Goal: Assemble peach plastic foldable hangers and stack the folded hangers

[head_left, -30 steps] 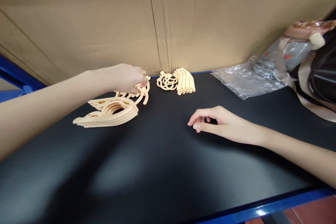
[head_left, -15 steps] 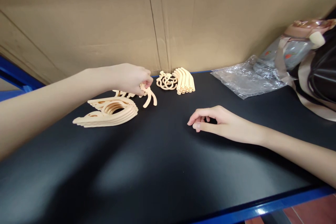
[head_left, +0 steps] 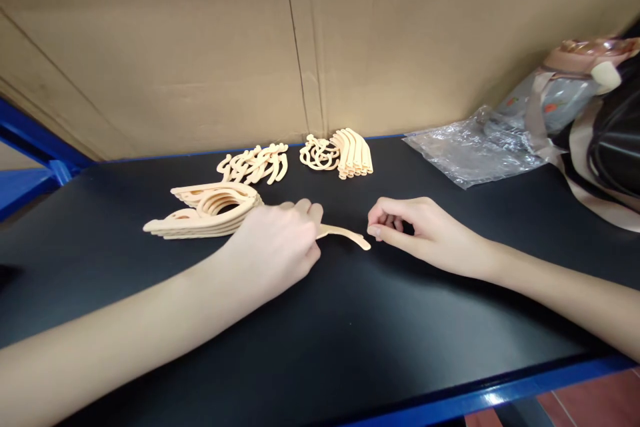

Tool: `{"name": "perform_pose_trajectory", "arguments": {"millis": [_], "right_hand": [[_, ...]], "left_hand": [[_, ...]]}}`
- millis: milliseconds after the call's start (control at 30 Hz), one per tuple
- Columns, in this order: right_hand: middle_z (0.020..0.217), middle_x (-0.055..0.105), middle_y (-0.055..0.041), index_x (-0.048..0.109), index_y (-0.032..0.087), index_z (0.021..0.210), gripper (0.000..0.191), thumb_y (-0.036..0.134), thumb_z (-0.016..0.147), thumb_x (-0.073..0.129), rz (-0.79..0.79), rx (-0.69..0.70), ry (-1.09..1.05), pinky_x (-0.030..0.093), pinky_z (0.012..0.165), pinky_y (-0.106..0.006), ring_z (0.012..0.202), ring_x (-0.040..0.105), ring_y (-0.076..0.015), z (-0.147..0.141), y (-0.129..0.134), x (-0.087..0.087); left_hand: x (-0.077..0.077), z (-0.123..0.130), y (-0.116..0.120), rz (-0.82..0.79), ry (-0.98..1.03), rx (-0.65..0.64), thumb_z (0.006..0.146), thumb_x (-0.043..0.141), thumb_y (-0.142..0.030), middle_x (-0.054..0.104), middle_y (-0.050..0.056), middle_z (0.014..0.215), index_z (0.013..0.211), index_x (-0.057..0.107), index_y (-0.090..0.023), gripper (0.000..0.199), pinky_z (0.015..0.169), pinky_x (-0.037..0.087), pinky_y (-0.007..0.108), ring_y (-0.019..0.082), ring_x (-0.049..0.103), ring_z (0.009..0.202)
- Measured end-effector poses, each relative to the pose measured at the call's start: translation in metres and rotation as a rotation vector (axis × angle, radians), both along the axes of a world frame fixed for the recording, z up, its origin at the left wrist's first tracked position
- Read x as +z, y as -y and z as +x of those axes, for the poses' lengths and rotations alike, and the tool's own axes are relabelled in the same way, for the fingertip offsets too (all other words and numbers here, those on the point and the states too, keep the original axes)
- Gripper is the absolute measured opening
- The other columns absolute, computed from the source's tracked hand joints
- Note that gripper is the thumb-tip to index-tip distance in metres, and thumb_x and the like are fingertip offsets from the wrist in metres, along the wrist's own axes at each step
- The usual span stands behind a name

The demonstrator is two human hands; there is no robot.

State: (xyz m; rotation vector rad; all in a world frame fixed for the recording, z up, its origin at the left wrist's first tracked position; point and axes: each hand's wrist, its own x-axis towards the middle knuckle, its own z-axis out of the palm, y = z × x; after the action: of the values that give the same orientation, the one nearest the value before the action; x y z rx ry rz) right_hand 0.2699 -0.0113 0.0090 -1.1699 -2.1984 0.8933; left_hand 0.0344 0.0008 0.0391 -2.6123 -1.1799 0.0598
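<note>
My left hand (head_left: 290,237) is closed around a curved cream plastic piece (head_left: 345,233) that looks like a folding hanger's arm. One end of the piece sticks out to the right, just above the black table; the rest is hidden in my fist. Close to that free end, my right hand (head_left: 420,233) has its fingers curled and thumb apart, with nothing seen in it. Left of my left hand lies a stack of cream folded hangers (head_left: 205,213), partly covered by the hand. Behind it is a loose pile of curved arms (head_left: 255,163).
At the back stand small hook-like cream pieces (head_left: 319,152) beside a neat row of curved arms (head_left: 354,153). A clear plastic bag (head_left: 465,150) lies at the back right, near a strapped bottle (head_left: 565,90) and a black bag (head_left: 617,140). Cardboard (head_left: 200,47) walls the back.
My left hand has come from the loose pile toward me and to the right, bringing a curved arm to my right hand. My right hand has barely moved, its fingers slightly more curled.
</note>
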Motion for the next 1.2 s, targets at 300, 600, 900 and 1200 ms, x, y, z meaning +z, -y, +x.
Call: {"name": "perform_pose_trajectory", "arguments": {"millis": [300,600,900,1200], "right_hand": [[0.101,0.059,-0.0044,0.058,0.021,0.105,0.023,0.041,0.097,0.050,0.306,0.110,0.190,0.045,0.064,-0.026,0.075,0.056,-0.0131,-0.009,0.013,0.001],[0.099,0.059,-0.0041,0.063,0.019,0.104,0.021,0.033,0.099,0.049,0.342,0.084,0.235,0.046,0.067,-0.027,0.078,0.056,-0.0133,-0.006,0.005,-0.005],[0.102,0.061,-0.0022,0.065,0.021,0.110,0.019,0.029,0.097,0.053,0.343,0.039,0.216,0.046,0.072,-0.025,0.081,0.058,-0.0123,-0.006,0.000,-0.009],[0.089,0.060,0.0010,0.066,0.021,0.103,0.013,0.027,0.095,0.058,0.323,-0.007,0.127,0.041,0.060,-0.024,0.065,0.050,-0.0091,-0.008,-0.006,-0.010]], "left_hand": [[-0.022,-0.018,0.019,-0.083,0.368,-0.096,0.085,0.054,-0.028,0.063,0.002,0.072,0.077,0.049,-0.025,0.010,0.046,0.041,0.029,0.020,0.062,0.061],[-0.030,-0.024,0.016,-0.101,0.458,-0.188,0.090,0.050,-0.026,0.062,0.002,0.081,0.090,0.057,-0.025,0.007,0.049,0.044,0.028,0.018,0.062,0.071],[-0.035,-0.028,0.003,-0.115,0.595,-0.202,0.091,0.062,-0.024,0.062,0.003,0.097,0.091,0.067,-0.020,0.006,0.073,0.046,0.032,0.018,0.055,0.085],[-0.037,-0.028,0.001,-0.222,0.613,-0.159,0.091,0.061,-0.024,0.063,0.003,0.097,0.095,0.061,-0.018,0.007,0.076,0.044,0.033,0.019,0.056,0.086]]}}
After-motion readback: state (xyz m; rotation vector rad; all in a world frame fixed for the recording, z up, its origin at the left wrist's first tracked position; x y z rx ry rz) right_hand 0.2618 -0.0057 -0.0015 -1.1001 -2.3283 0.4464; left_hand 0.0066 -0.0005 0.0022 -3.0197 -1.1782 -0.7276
